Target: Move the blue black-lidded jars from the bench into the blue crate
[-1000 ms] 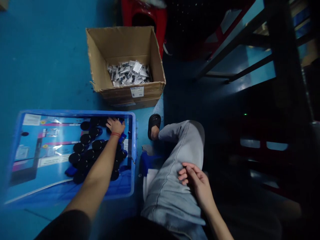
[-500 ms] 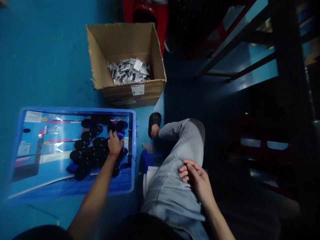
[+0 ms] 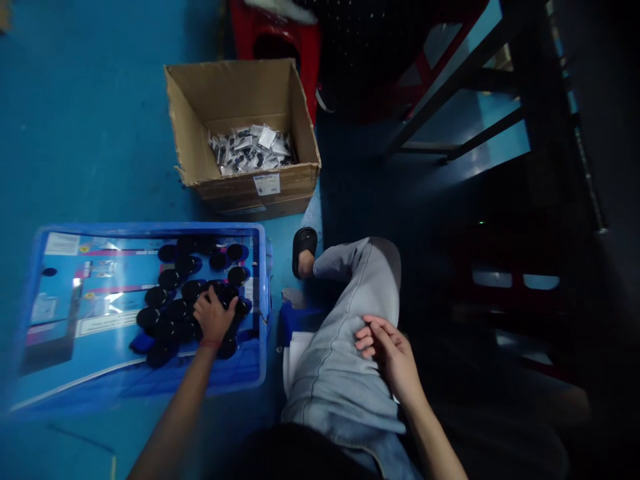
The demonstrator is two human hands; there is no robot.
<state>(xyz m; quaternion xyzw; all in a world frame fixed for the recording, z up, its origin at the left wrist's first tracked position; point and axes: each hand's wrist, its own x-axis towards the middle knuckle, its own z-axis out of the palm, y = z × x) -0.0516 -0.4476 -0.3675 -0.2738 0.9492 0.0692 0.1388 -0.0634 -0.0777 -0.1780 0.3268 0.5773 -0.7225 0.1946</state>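
Fingers [image 3: 227,305] of left hand [image 3: 214,317] curl over black discs [image 3: 173,313], arm outstretched

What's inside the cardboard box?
The cardboard box holds a heap of small clear packets with dark parts in them, piled toward its near wall. Anything beneath the heap is covered.

Your left hand [image 3: 214,315] wears a thin red band at the wrist and lies among black round discs [image 3: 173,313] in a translucent blue bin [image 3: 261,293], whose floor shows a blue printed sheet with pink stripes and white labels. Your right hand [image 3: 389,353] rests on pale grey-blue trousers [image 3: 345,347], above a black sandal [image 3: 304,243]. The floor [image 3: 90,120] is bright blue, the cardboard box [image 3: 240,90] is plain brown with a white label and holds silvery-clear packets [image 3: 250,148], and a red stool [image 3: 280,37] stands behind it.
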